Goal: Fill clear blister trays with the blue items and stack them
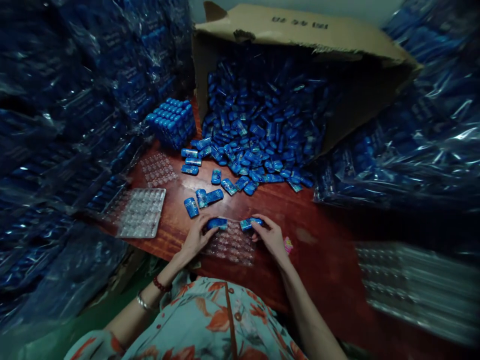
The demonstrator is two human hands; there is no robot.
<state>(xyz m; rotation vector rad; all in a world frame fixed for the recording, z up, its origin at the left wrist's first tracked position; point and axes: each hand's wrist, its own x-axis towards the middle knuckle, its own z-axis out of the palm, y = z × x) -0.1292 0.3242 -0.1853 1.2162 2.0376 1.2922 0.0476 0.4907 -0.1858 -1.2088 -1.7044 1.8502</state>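
Note:
My left hand (197,235) is closed on a small blue container (217,223) at the far left corner of a clear plastic blister tray (230,247). My right hand (270,236) pinches a second blue container (250,223) at the tray's far right corner. The tray lies flat on the red-brown wooden table (300,210) right in front of me. A few loose blue containers (204,199) lie just beyond the tray. Behind them a big heap of the same blue containers (258,135) spills out of a tipped cardboard box (300,35).
A filled tray of upright blue containers (171,122) stands at the back left. Empty clear trays (139,212) lie to the left, and a stack of trays (416,290) at the right. Plastic-wrapped blue bundles (56,125) wall in both sides. A small pink item (288,245) lies by my right hand.

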